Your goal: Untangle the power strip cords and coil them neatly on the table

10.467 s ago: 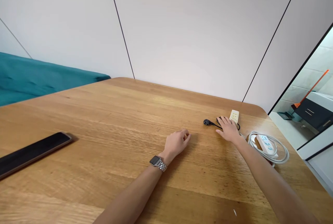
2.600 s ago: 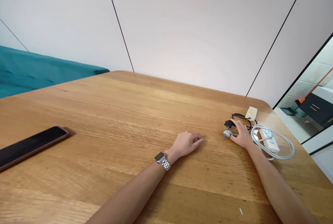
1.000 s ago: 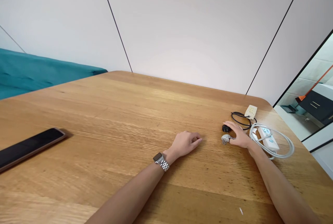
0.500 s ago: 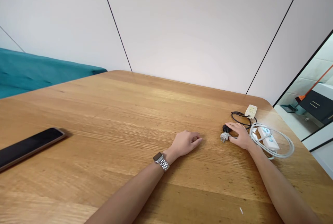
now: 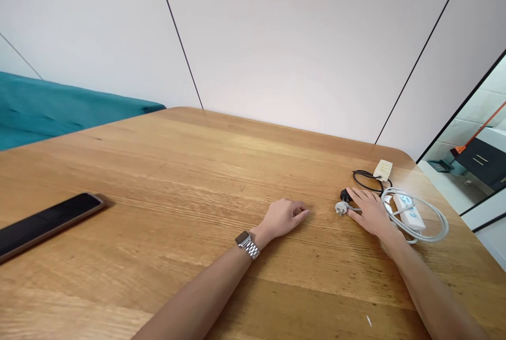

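Note:
My left hand (image 5: 281,217), with a watch (image 5: 247,245) on its wrist, rests on the wooden table with fingers loosely curled and nothing visible in them. At the right, my right hand (image 5: 371,211) lies with its fingers stretched and apart. Its fingertips are beside a black plug (image 5: 345,195) and a grey-white plug (image 5: 340,208), over their cords. Just right of that hand is a white power strip (image 5: 409,213) with a coiled white cable (image 5: 439,232) around and over it. A small cream socket block (image 5: 383,169) with a black cord (image 5: 361,173) lies behind. Whatever is under the right palm is hidden.
A long dark device with a black glossy top (image 5: 47,224) lies on the table (image 5: 190,182) at the left. A teal sofa (image 5: 71,103) stands beyond the left edge. A white panelled wall (image 5: 276,50) borders the far edge. Cabinet drawers (image 5: 480,161) show at the right.
My right hand has shifted slightly right, away from the plugs, and its fingers look straighter. My left hand stays in place on the table. The view has moved a little.

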The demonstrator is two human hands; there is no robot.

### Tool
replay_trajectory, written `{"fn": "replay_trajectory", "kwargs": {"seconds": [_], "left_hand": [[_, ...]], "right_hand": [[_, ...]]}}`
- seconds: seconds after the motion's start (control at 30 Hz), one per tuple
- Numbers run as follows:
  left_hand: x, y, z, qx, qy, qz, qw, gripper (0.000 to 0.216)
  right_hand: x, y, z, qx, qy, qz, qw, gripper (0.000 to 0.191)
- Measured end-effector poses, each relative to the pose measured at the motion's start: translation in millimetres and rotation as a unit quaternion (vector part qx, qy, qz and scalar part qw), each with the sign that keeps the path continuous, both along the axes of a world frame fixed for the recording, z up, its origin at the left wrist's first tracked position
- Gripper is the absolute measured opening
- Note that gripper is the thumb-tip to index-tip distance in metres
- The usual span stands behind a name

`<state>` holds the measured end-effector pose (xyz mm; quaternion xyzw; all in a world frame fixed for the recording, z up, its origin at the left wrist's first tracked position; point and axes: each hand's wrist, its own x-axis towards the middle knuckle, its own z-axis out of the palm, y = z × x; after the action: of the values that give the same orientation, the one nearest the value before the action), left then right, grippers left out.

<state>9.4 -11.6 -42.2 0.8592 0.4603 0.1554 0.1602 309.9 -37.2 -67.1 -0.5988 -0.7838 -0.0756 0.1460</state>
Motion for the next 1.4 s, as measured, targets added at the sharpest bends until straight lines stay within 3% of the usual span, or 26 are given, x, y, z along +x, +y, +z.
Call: {"fn": "replay_trajectory", "kwargs": {"seconds": [0.3,0.43,0.83,1.13,1.4], "left_hand": [[1,0,0.4,0.001,0.007,0.001,1.0,0.031],[1,-1,1.9,-0.003,0.007,0.002,1.0,0.03],[1,0,0.5,0.004,0.008,0.001,1.0,0.03],[1,1,0.2,0.008,0.009,0.0,1.0,0.03],[1,0,1.4,0.003,0.009,0.001,1.0,0.03]], "right_hand": [[0,-4,-0.1,-0.047,0.051,0.015,0.997,0.061],[1,-3,-3.3,-0.074,0.119,0.02,0.99,0.052],[3,-1,-6.0,-0.067,0.154,0.028,0.985,0.05],[-2,-6,1.1,-0.062,0.108,0.026,0.992,0.048],[-1,4,-7.7,-0.011,0.187,0.017,0.982,0.04]]}}
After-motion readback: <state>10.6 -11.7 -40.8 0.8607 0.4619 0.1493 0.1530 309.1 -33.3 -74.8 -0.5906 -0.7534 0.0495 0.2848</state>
